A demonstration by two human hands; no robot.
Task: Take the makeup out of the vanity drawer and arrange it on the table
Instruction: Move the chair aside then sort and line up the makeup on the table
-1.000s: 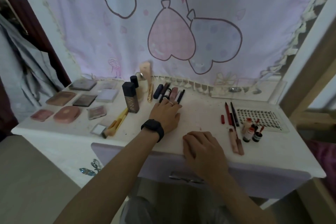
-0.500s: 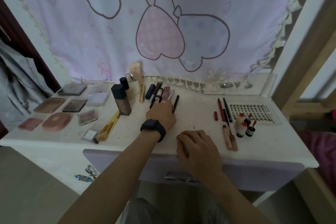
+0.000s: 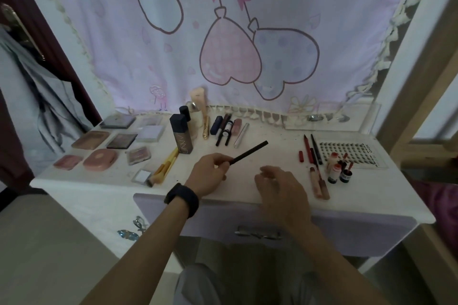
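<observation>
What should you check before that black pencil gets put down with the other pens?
1. Grip on the black pencil: ok, the left hand pinches its near end.
2. Right hand free to help: ok, it holds nothing.
3. Room beside the row of pens: ok, there is bare table to the right of the silver tube.
4. Pencil's cap on: cannot tell, too small to see.
5. Nothing left in the drawer: cannot tell, it looks shut.
</observation>
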